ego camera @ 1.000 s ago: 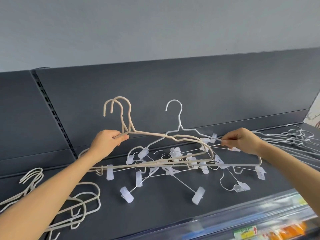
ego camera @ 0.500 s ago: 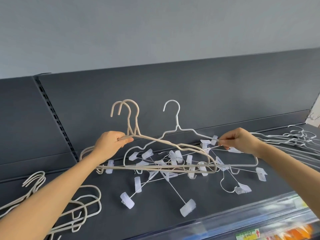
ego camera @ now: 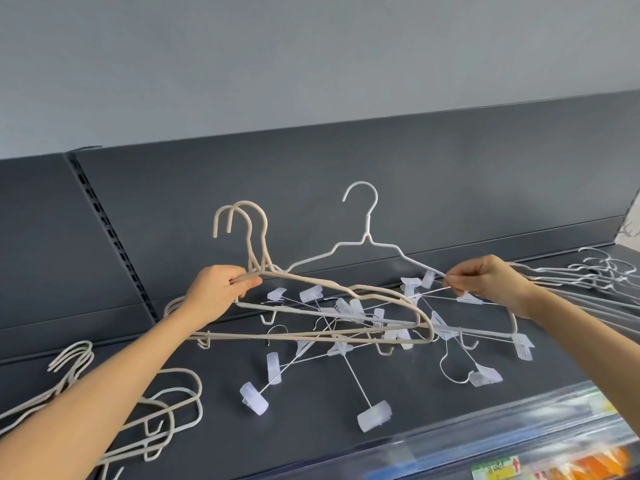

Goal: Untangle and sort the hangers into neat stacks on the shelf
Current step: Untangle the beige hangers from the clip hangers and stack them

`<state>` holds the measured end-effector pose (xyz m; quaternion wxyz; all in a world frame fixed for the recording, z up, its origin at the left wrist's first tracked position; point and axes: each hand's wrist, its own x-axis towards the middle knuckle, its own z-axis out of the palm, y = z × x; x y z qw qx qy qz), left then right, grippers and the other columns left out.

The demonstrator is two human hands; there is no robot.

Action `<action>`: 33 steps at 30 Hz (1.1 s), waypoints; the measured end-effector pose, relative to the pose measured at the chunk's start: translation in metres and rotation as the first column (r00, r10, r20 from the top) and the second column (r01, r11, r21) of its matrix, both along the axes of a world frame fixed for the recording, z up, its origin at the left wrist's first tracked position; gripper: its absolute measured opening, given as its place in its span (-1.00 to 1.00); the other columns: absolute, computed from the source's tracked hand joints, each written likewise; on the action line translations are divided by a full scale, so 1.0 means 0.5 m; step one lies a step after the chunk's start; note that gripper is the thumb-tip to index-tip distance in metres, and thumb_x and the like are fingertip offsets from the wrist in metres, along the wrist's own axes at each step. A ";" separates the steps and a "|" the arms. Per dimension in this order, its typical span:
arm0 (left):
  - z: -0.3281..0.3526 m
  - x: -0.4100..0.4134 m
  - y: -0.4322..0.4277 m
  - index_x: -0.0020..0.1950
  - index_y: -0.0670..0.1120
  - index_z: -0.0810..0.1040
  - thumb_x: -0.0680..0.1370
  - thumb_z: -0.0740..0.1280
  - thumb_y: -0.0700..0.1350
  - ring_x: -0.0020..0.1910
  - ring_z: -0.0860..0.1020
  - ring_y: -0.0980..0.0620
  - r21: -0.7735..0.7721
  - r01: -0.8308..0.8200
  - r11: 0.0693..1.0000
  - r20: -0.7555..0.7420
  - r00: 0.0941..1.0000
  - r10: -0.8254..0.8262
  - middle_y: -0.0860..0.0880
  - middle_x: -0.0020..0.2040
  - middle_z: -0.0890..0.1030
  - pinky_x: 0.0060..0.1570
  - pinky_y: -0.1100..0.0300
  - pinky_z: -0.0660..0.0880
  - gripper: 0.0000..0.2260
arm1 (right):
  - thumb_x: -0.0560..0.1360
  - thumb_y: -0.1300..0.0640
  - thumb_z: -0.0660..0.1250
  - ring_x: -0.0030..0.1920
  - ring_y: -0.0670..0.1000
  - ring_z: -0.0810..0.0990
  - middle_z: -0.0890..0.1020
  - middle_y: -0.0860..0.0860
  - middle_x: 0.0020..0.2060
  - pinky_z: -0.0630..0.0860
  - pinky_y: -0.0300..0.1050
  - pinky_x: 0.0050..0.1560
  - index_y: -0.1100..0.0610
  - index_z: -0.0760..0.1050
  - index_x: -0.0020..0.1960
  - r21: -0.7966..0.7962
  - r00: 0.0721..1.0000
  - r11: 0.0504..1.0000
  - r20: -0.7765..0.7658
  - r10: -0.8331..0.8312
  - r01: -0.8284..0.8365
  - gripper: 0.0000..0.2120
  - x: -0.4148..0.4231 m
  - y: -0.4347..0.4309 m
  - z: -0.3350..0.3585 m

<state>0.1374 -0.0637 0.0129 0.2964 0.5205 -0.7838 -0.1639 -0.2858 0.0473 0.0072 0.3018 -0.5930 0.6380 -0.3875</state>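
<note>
Hangers everywhere on dark shelf (ego camera: 311,445), sorted in part.

Closest in: clear price strip (ego camera: 450,455) along shelf front edge, below right forearm.

Under left forearm, nearer than left hand (ego camera: 218,292): beige stack (ego camera: 166,393), lying flat, hooks pointing left.

Between and below both hands: clip hanger tangle (ego camera: 341,348), thin metal rods crossed every way, clear plastic clips at rod ends, several resting on shelf, one big clip (ego camera: 374,415) nearest of the lot.

Left hand: fingers curled round necks of beige pair (ego camera: 265,237), lifted, hooks up, lower bars reaching right through upper part of tangle.

Right hand (ego camera: 485,278): thumb and fingertips pinched on right shoulder of white wire hanger (ego camera: 367,226), hook upright, above tangle, between the two hands. Left shoulder of same hanger passing behind beige pair, close by left hand. A clip rod close at same fingertips; held or not, cannot tell.

Beyond right hand, further right: white stack (ego camera: 588,282), flat on shelf, hooks bunched together.

Behind everything: dark back panel (ego camera: 450,174), slotted upright (ego camera: 104,230) up-left of left hand, pale grey wall (ego camera: 311,64) above.
</note>
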 end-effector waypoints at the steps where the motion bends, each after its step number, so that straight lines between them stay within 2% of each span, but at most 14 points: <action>1: 0.000 0.003 0.000 -0.42 -0.19 0.47 0.52 0.37 0.00 -0.46 0.34 0.01 -0.007 -0.001 1.000 0.001 1.000 0.001 0.01 -0.52 0.38 -0.33 0.13 0.31 -0.62 | 0.52 0.26 0.31 -0.60 -0.16 0.24 0.38 -0.12 -0.65 0.18 -0.43 -0.52 0.07 0.53 -0.43 0.006 1.000 1.000 0.014 -0.004 0.004 -0.65 0.002 -0.001 -0.002; 6: 0.000 0.031 0.009 -0.39 -0.11 0.54 0.52 0.36 0.02 -0.31 0.47 -0.14 -0.024 -0.020 1.000 -0.004 1.000 0.020 -0.13 -0.33 0.53 -0.22 0.01 0.41 -0.67 | 0.54 0.20 0.28 -0.57 -0.13 0.17 0.37 -0.12 -0.60 0.12 -0.32 -0.50 0.15 0.48 -0.40 0.107 0.993 0.994 0.121 0.005 -0.018 -0.67 0.002 -0.012 -0.021; 9: 0.004 0.049 0.019 -0.36 -0.09 0.53 0.52 0.37 0.01 -0.38 0.39 -0.06 -0.006 -0.069 0.998 0.002 0.998 0.069 -0.03 -0.41 0.49 -0.32 0.09 0.32 -0.70 | 0.54 0.15 0.29 -0.53 -0.08 0.14 0.40 -0.02 -0.51 0.07 -0.30 -0.52 0.15 0.50 -0.38 0.187 0.988 0.980 0.150 0.035 -0.063 -0.69 0.005 -0.024 -0.038; 12: 0.010 0.063 0.028 -0.39 -0.05 0.40 0.51 0.39 -0.02 -0.42 0.29 0.03 -0.006 -0.144 0.990 -0.042 0.989 0.143 0.08 -0.48 0.37 -0.35 0.16 0.22 -0.68 | 0.54 0.16 0.28 -0.52 -0.08 0.15 0.43 0.03 -0.45 0.04 -0.26 -0.49 0.18 0.54 -0.30 0.234 0.988 0.967 0.138 0.071 -0.102 -0.75 0.027 -0.035 -0.046; 14: 0.011 0.074 0.030 -0.29 -0.06 0.48 0.50 0.39 -0.01 -0.36 0.36 0.01 -0.019 -0.163 0.986 -0.047 0.986 0.162 0.04 -0.38 0.46 -0.31 0.13 0.28 -0.77 | 0.53 0.19 0.28 -0.52 -0.07 0.17 0.44 0.01 -0.47 0.11 -0.29 -0.51 0.15 0.56 -0.32 0.244 0.988 0.962 0.120 0.095 -0.122 -0.74 0.044 -0.043 -0.048; 17: 0.009 0.090 0.032 -0.17 -0.05 0.56 0.49 0.41 0.02 -0.26 0.47 -0.05 -0.018 -0.156 0.988 -0.012 0.988 0.156 -0.04 -0.24 0.56 -0.24 0.09 0.37 -0.84 | 0.50 0.20 0.30 -0.43 -0.01 0.22 0.47 -0.01 -0.46 0.18 -0.24 -0.40 0.10 0.57 -0.40 0.246 0.991 0.962 -0.029 0.130 -0.119 -0.71 0.070 -0.057 -0.051; 19: 0.007 0.095 0.033 -0.20 -0.07 0.55 0.49 0.40 0.03 -0.34 0.41 -0.03 0.010 -0.146 0.989 0.014 0.989 0.145 -0.04 -0.32 0.51 -0.28 0.11 0.32 -0.81 | 0.48 0.21 0.30 -0.43 -0.03 0.26 0.51 0.02 -0.42 0.20 -0.25 -0.39 0.10 0.58 -0.39 0.254 0.986 0.960 -0.080 0.146 -0.121 -0.72 0.087 -0.062 -0.054; 21: 0.006 0.096 0.035 -0.30 -0.12 0.49 0.49 0.41 0.02 -0.42 0.29 0.03 0.051 -0.144 0.988 0.021 0.989 0.143 0.00 -0.44 0.37 -0.34 0.15 0.24 -0.72 | 0.48 0.24 0.30 -0.49 -0.08 0.28 0.56 0.01 -0.42 0.20 -0.30 -0.44 0.17 0.61 -0.30 0.276 0.989 0.955 -0.066 0.135 -0.112 -0.79 0.096 -0.063 -0.053; 23: 0.004 0.098 0.034 -0.32 -0.20 0.49 0.49 0.41 0.03 -0.44 0.25 0.05 0.081 -0.152 0.985 0.020 0.988 0.151 0.03 -0.48 0.30 -0.36 0.18 0.21 -0.66 | 0.48 0.28 0.29 -0.54 -0.08 0.25 0.57 0.01 -0.43 0.15 -0.32 -0.50 0.23 0.60 -0.25 0.316 0.991 0.943 -0.041 0.126 -0.106 -0.83 0.101 -0.061 -0.049; 26: 0.000 0.101 0.031 -0.37 -0.20 0.46 0.48 0.42 0.02 -0.45 0.24 0.05 0.084 -0.153 0.985 0.017 0.988 0.152 0.05 -0.51 0.28 -0.36 0.19 0.21 -0.63 | 0.47 0.26 0.32 -0.52 -0.07 0.20 0.59 0.06 -0.39 0.09 -0.28 -0.50 0.20 0.61 -0.26 0.383 0.993 0.918 -0.001 0.114 -0.105 -0.84 0.101 -0.063 -0.045; 28: -0.002 0.101 0.029 -0.36 -0.19 0.51 0.49 0.41 0.01 -0.46 0.25 0.06 0.087 -0.142 0.986 0.007 0.990 0.142 0.06 -0.52 0.29 -0.37 0.19 0.22 -0.66 | 0.47 0.24 0.34 -0.50 -0.06 0.18 0.60 0.09 -0.36 0.09 -0.27 -0.50 0.21 0.63 -0.24 0.406 0.994 0.907 0.039 0.106 -0.113 -0.86 0.098 -0.063 -0.043; 31: -0.003 0.098 0.029 -0.34 -0.15 0.57 0.51 0.40 -0.02 -0.48 0.24 0.09 0.106 -0.110 0.988 -0.032 0.993 0.114 0.08 -0.53 0.30 -0.39 0.21 0.21 -0.72 | 0.48 0.22 0.35 -0.51 -0.06 0.18 0.58 0.10 -0.38 0.09 -0.27 -0.51 0.25 0.64 -0.20 0.396 0.993 0.911 0.064 0.099 -0.116 -0.85 0.092 -0.058 -0.034; 33: -0.005 0.096 0.029 -0.35 -0.13 0.57 0.51 0.39 -0.02 -0.49 0.24 0.10 0.115 -0.089 0.989 -0.044 0.995 0.095 0.10 -0.54 0.29 -0.38 0.21 0.21 -0.72 | 0.49 0.23 0.34 -0.53 -0.07 0.18 0.55 0.09 -0.43 0.07 -0.27 -0.51 0.24 0.64 -0.26 0.386 0.993 0.915 0.067 0.095 -0.113 -0.81 0.088 -0.052 -0.029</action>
